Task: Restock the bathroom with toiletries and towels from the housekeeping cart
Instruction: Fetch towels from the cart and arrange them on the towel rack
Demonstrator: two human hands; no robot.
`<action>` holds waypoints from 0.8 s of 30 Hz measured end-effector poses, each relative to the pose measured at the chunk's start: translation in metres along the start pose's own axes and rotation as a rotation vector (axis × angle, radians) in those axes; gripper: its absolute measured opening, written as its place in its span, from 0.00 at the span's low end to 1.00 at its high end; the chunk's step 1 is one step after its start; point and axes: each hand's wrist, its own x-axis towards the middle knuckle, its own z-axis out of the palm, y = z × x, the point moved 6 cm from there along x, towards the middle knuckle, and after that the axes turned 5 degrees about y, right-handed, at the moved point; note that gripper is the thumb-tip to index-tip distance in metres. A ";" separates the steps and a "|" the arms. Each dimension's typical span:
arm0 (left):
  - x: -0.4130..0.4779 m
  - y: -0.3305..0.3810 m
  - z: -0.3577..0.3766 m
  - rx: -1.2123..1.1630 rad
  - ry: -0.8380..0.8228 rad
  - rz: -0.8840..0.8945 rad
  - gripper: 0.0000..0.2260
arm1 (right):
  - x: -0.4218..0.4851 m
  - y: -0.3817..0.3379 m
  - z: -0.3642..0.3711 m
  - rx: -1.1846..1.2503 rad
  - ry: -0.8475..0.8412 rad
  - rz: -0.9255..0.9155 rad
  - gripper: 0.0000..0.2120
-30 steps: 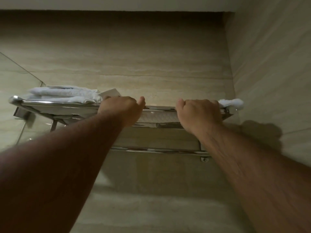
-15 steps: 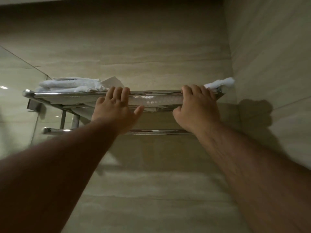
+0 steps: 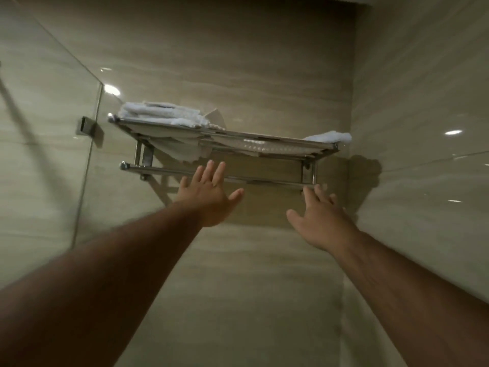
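Note:
A chrome towel rack (image 3: 280, 140) is fixed high on the beige tiled wall. Folded white towels (image 3: 161, 113) lie on its left end, and a smaller white towel (image 3: 330, 136) sits on its right end. A flat pale towel (image 3: 254, 149) shows through the shelf bars in the middle. My left hand (image 3: 209, 194) is below the rack with straight, spread fingers, its fingertips in front of the lower rail (image 3: 164, 169). My right hand (image 3: 320, 218) is also spread and empty, lower and to the right, just under the rail's right end.
A glass shower panel (image 3: 47, 144) stands on the left, held to the wall by a metal clamp (image 3: 87, 125). A tiled side wall (image 3: 423, 128) closes in right beside the rack's right end.
Both hands have let go of the shelf's front edge and dropped below the rack with fingers spread. The view has pulled back, so the rack looks higher and farther.

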 end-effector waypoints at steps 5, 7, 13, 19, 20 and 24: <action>-0.064 -0.013 0.010 -0.130 -0.106 0.001 0.39 | -0.071 -0.002 -0.019 -0.112 -0.018 0.021 0.37; -0.090 -0.011 0.021 -0.145 -0.155 0.024 0.39 | -0.099 0.006 -0.023 -0.152 -0.031 0.051 0.36; -0.179 0.022 0.057 -0.292 -0.314 0.045 0.39 | -0.212 0.048 -0.025 -0.228 -0.079 0.177 0.36; -0.289 0.065 0.052 -0.383 -0.374 0.127 0.42 | -0.343 0.077 -0.034 0.012 -0.076 0.315 0.37; -0.308 0.071 0.046 -0.409 -0.367 0.133 0.42 | -0.362 0.082 -0.036 0.039 -0.070 0.330 0.37; -0.367 0.082 0.022 -0.470 -0.329 0.162 0.40 | -0.423 0.094 -0.056 0.095 -0.040 0.372 0.34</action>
